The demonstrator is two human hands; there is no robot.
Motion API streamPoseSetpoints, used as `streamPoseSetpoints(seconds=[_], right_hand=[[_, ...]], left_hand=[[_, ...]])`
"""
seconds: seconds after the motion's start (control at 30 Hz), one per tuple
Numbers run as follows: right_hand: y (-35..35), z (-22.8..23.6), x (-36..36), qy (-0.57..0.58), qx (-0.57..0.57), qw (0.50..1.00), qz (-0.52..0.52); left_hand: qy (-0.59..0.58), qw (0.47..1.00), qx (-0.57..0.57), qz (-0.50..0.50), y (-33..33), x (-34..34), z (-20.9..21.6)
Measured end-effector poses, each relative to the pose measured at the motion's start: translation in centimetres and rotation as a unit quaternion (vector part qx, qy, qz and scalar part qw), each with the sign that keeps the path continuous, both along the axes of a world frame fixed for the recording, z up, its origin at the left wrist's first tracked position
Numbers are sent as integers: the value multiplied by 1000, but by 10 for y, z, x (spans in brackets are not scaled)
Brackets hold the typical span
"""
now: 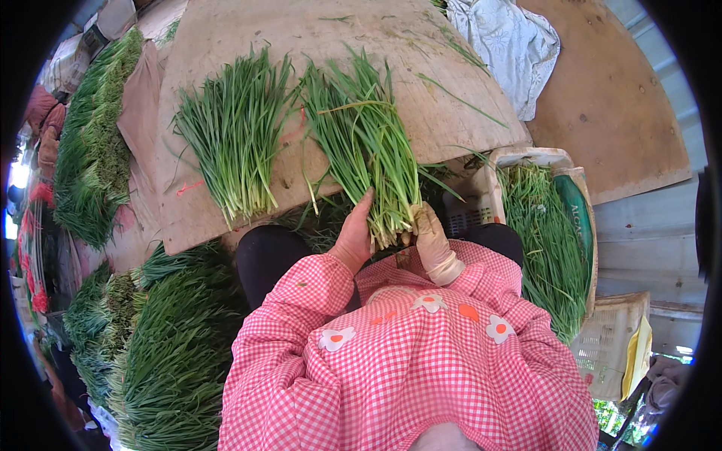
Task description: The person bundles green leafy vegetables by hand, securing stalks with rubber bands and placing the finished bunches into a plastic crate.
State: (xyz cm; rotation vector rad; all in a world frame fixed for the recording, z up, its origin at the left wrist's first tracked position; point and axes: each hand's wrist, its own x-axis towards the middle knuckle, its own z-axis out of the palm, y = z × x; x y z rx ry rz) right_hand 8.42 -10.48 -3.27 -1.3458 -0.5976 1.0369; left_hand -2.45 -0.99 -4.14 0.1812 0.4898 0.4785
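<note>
Pink checked sleeves, L hand (353,237) & gloved R hand (434,242) both clasping green chive bunch (368,150), pale stem ends probably trimmed.

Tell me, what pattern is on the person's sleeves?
Pink and white checks on the sleeves, with a few flower patches. The head view shows it.

Pink-and-white gingham smock with flower patches, dark trousers, pale glove on the right grip (435,242)
</note>
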Motion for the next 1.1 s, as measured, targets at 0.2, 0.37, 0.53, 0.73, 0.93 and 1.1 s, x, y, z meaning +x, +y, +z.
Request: streamPoseSetpoints(seconds=[0.2,0.37,0.53,0.73,0.93,1.1], right_hand=[[3,-1,7,78,-7,992,101],[-3,2,2,202,-80,958,188],[-3,33,26,-21,-224,897,380],[22,101,30,-442,9,863,245],[72,79,48,-580,-26,737,347],[68,77,43,-634,-124,708,286]], left_hand=[[-67,996,21,-49,0,-6,-11],[-82,990,51,-105,-6,-4,1],[-19,994,67,-87,-1,-9,0],[40,987,112,-103,-1,-9,-4],[83,979,130,-135,-11,-8,16],[47,987,96,-119,-8,-13,1]])
